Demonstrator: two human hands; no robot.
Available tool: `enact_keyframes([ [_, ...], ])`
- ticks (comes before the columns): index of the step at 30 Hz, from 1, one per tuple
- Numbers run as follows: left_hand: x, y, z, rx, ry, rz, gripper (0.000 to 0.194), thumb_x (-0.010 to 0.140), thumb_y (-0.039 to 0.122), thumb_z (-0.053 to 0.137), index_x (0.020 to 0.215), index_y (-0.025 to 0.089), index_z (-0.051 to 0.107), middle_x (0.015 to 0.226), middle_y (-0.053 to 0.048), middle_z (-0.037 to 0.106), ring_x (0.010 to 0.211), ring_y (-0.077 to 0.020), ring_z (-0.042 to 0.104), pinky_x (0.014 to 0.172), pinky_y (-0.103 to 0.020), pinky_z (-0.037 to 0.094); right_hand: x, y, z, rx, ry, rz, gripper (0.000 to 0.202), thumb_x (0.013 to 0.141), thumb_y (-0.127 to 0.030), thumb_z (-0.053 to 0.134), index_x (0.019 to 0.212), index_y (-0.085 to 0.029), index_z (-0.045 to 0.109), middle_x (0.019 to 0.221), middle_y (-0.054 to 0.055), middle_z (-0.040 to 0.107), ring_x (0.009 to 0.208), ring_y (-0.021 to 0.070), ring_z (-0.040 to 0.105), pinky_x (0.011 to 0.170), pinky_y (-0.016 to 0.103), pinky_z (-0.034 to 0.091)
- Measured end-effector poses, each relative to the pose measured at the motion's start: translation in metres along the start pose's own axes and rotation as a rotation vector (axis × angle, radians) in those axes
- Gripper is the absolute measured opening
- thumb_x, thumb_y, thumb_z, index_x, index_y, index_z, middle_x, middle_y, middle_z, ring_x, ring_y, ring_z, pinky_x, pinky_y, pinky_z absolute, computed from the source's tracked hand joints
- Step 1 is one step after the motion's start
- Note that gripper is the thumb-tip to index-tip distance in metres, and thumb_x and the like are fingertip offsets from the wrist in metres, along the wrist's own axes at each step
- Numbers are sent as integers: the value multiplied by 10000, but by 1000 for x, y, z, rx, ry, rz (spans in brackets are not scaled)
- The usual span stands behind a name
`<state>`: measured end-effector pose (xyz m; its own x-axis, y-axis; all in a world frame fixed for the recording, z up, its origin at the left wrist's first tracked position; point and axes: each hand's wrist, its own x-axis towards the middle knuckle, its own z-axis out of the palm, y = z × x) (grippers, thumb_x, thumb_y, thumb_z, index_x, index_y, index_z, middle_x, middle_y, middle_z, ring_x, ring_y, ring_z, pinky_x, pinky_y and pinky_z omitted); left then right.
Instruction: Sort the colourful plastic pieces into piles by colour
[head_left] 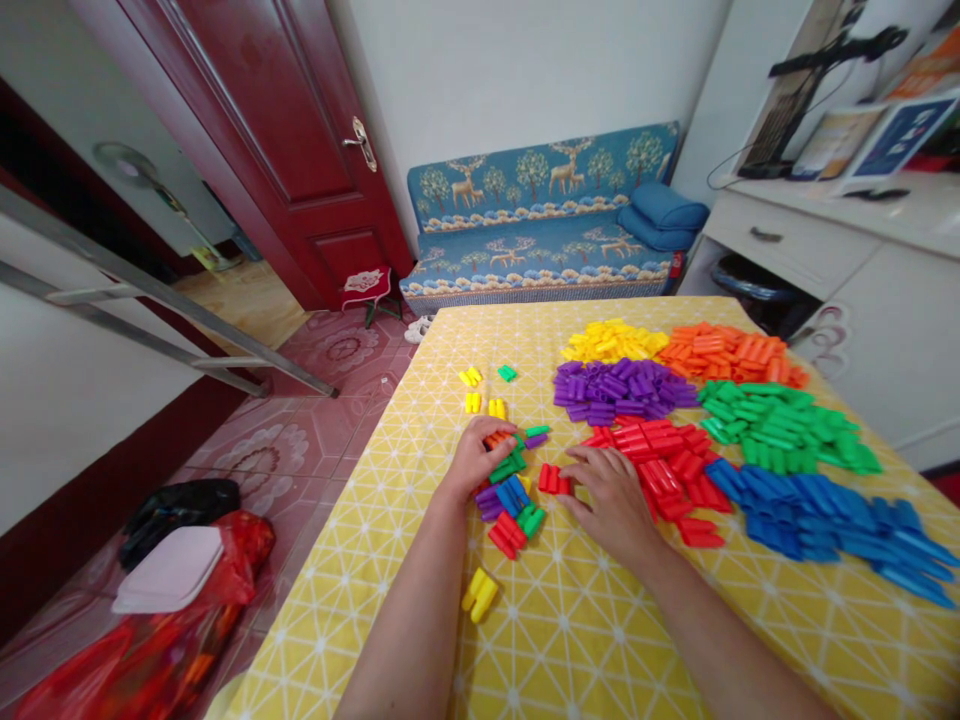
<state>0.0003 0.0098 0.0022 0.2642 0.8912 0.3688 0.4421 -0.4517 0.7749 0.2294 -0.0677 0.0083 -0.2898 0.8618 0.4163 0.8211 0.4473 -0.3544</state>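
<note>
Mixed blocks (510, 495) sit near-left on the yellow tablecloth (570, 620), between your hands. Your left hand (474, 458) rests on them, fingers curled over an orange piece. Your right hand (611, 495) lies flat, fingers together, touching the red pair (553, 479). No readable writing.

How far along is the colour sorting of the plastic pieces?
Mostly done: separate yellow, orange, purple, green, red and blue piles sit on the table. In hand: the left hand rests on a mixed cluster; the right hand touches a red piece. Left: that cluster and stray yellow pieces.
</note>
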Motion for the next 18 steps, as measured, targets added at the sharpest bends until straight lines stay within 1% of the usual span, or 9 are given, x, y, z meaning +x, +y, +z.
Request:
enact_keyframes([
  [2, 0, 0, 0, -1, -4, -3, 184, 825, 311, 641, 969, 228, 720, 993, -49, 707, 996, -206, 605, 960, -372, 431, 0, -1, 1, -5, -16, -33, 149, 758, -239, 654, 902, -227, 619, 1299, 68, 571, 1211, 281, 478, 1064, 522, 251],
  [3, 0, 0, 0, -2, -4, -6, 184, 824, 311, 642, 968, 227, 720, 993, -49, 707, 995, -206, 605, 960, -371, 431, 0, -2, 3, 2, -27, -47, 144, 760, -235, 645, 897, -226, 605, 1290, 65, 582, 1215, 278, 482, 1082, 542, 214],
  [5, 0, 0, 0, -4, -2, -14, 185, 822, 310, 645, 969, 226, 720, 997, -51, 705, 996, -206, 604, 959, -369, 432, -1, -4, 6, 38, -42, -66, 111, 769, -216, 621, 872, -230, 580, 1181, 43, 648, 1140, 253, 542, 1092, 546, 193],
  [7, 0, -1, 0, -5, -1, -20, 186, 822, 308, 645, 972, 227, 720, 1000, -50, 703, 1000, -206, 604, 963, -368, 429, -1, -5, 7, 80, -21, -85, 80, 777, -197, 604, 837, -233, 564, 1068, 17, 684, 1035, 222, 591, 1090, 521, 217],
  [9, 0, -2, 0, -7, -5, -18, 188, 824, 309, 644, 976, 229, 720, 1002, -48, 702, 1007, -206, 602, 968, -369, 426, -2, -3, 4, 80, 66, -98, 105, 783, -190, 597, 876, -232, 574, 1055, 21, 683, 1006, 212, 597, 1076, 489, 262],
  [11, -1, -2, 0, -11, -10, -15, 190, 827, 315, 641, 977, 229, 719, 1004, -47, 702, 1007, -205, 602, 968, -368, 425, -2, 4, -2, 25, 223, -69, 205, 789, -187, 594, 991, -223, 589, 1102, 48, 664, 1039, 222, 580, 1048, 464, 307],
  [14, -1, -1, 0, -19, -14, -14, 187, 829, 315, 638, 971, 224, 717, 1007, -46, 704, 997, -201, 603, 959, -362, 427, -3, 22, -12, -105, 441, 77, 297, 796, -192, 596, 1092, -211, 598, 1167, 80, 627, 1076, 255, 546, 986, 445, 355],
  [16, 0, 1, 0, -20, -12, -12, 180, 827, 310, 639, 964, 222, 717, 1006, -46, 706, 994, -201, 603, 953, -358, 429, -4, 35, -17, -170, 485, 179, 282, 802, -207, 593, 1083, -213, 616, 1168, 82, 618, 1070, 269, 537, 956, 444, 364],
  [18, 0, 2, 0, -17, -10, -13, 181, 826, 310, 638, 964, 223, 716, 1007, -48, 706, 995, -203, 602, 951, -360, 431, -5, 44, -17, -202, 473, 244, 256, 810, -231, 583, 1060, -211, 631, 1156, 84, 613, 1066, 277, 532, 939, 448, 369],
])
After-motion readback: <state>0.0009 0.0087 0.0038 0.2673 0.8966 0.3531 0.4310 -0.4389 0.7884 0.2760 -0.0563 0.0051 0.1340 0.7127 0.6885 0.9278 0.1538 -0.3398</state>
